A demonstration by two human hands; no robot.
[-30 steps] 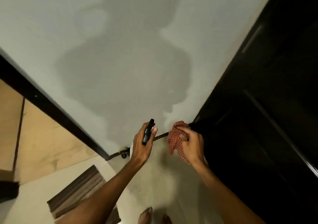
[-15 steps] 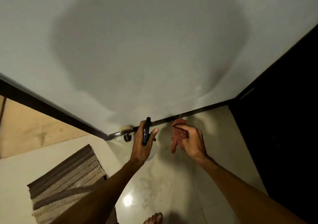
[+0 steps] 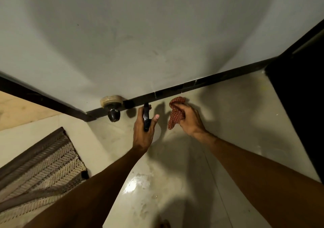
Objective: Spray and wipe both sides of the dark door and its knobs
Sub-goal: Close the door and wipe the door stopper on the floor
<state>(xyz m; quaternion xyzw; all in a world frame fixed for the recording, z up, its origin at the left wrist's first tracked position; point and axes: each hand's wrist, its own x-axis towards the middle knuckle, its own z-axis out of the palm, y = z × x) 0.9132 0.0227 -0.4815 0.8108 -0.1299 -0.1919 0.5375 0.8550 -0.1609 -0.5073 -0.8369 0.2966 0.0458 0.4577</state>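
Far left a rug (image 3: 40, 166), then a doorstop (image 3: 113, 110) at the wall's foot. The left hand (image 3: 142, 133) has its fingers wrapped round the sprayer (image 3: 146, 118). Just beside it the right hand (image 3: 191, 122) clutches the cloth (image 3: 175, 115), and the door (image 3: 301, 122) stands far right, apart from both.

Pale wall (image 3: 140, 35), dark skirting (image 3: 210, 80), glossy floor (image 3: 228, 119), striped mat (image 3: 40, 163).

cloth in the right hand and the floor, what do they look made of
Cloth: soft woven fabric, probably cotton, red checked, crumpled into folds. Floor: polished stone or tile, likely glossy, since a light glare reflects off it.
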